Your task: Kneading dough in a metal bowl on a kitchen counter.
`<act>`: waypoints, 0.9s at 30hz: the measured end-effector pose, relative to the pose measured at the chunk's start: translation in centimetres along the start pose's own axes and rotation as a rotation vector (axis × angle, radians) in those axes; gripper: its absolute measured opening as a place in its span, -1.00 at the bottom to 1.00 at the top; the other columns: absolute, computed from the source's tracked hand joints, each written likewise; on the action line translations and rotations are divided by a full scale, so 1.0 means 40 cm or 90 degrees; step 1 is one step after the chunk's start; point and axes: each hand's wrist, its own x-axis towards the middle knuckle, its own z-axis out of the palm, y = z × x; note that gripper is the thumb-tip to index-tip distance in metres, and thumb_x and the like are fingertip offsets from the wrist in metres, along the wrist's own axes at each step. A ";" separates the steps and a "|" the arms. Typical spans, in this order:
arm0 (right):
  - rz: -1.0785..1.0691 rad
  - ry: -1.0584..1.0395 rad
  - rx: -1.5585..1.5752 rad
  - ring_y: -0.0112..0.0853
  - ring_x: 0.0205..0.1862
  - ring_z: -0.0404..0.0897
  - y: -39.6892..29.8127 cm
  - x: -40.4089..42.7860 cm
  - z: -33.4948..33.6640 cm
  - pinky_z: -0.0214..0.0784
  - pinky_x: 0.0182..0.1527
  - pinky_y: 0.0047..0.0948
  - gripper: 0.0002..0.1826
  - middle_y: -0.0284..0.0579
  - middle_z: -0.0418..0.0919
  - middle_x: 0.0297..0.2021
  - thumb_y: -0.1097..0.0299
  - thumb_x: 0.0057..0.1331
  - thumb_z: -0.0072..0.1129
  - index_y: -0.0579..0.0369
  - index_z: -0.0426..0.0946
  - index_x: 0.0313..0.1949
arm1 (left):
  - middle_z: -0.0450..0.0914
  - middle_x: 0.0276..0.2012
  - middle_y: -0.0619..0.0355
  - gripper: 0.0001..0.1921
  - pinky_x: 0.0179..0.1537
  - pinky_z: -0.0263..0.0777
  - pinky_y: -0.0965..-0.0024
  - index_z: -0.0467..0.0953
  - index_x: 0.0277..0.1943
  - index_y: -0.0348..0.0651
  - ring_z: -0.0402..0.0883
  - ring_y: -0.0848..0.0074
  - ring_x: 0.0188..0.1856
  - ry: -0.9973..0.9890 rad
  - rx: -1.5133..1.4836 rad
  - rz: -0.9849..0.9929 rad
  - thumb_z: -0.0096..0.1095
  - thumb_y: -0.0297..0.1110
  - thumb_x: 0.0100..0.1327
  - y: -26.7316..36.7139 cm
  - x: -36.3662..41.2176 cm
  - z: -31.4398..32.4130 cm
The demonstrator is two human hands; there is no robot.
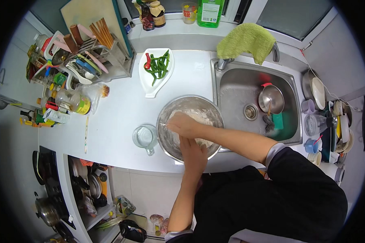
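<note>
A stainless steel mixing bowl [168, 148] stands at the counter's front edge, with pale floury dough or flour [200, 117] inside and smeared on its wall. My right hand [184, 124] reaches across the bowl towards its left wall, back of the hand up. Over the near rim comes my left hand [193, 152], its fingers pointing into the bowl just below the right hand. The fingertips of both hands are largely hidden, so any grip on the dough cannot be made out. Left of the bowl, close to it, is a glass cup [144, 136] with a handle.
Green chillies [159, 65] and a red one lie on a white dish [150, 90]. To the right, a steel sink [234, 88] holds a small metal bowl [271, 98]; a green towel [246, 42] drapes its faucet. Bottles [71, 100] and a utensil rack [115, 60] crowd the left.
</note>
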 end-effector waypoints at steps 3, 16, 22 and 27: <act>0.087 -0.113 -0.132 -0.07 -0.04 0.43 0.010 -0.020 0.029 0.20 0.12 -0.12 -0.67 -0.01 0.56 -0.25 0.10 0.30 0.04 0.11 0.58 -0.30 | 0.22 0.25 -0.36 -0.38 0.33 0.03 -0.03 0.14 0.28 -0.48 0.13 -0.19 0.33 0.007 -0.098 0.003 0.09 -0.52 0.15 -0.019 -0.073 -0.020; -0.043 -0.033 -0.368 -0.04 0.19 0.27 0.091 -0.057 -0.004 0.03 0.27 0.08 -0.53 -0.06 0.27 0.25 0.19 0.27 0.07 -0.05 0.40 0.17 | -0.04 0.41 -0.32 -0.34 0.39 -0.16 -0.08 0.07 0.35 -0.44 -0.08 -0.18 0.44 0.189 0.063 -0.041 0.11 -0.44 0.23 -0.132 -0.086 0.018; -0.031 0.115 -0.179 -0.02 0.16 0.28 0.088 -0.068 0.004 0.15 0.21 -0.07 -0.62 0.04 0.35 0.14 0.23 0.26 0.11 0.05 0.46 0.05 | 0.11 0.35 -0.22 -0.36 0.32 0.10 0.12 0.02 0.36 -0.45 0.19 0.11 0.34 0.330 -0.360 -0.311 0.08 -0.38 0.32 -0.091 -0.112 0.026; 0.291 0.227 -0.076 0.07 -0.03 0.49 0.079 -0.003 0.000 0.30 0.11 -0.14 -0.56 0.27 0.51 -0.11 0.12 0.27 0.15 0.26 0.48 -0.05 | 0.42 0.09 -0.17 -0.47 0.19 0.24 0.27 0.20 0.27 -0.46 0.40 0.24 0.15 0.150 -0.536 -0.415 0.09 -0.30 0.36 -0.201 -0.065 0.004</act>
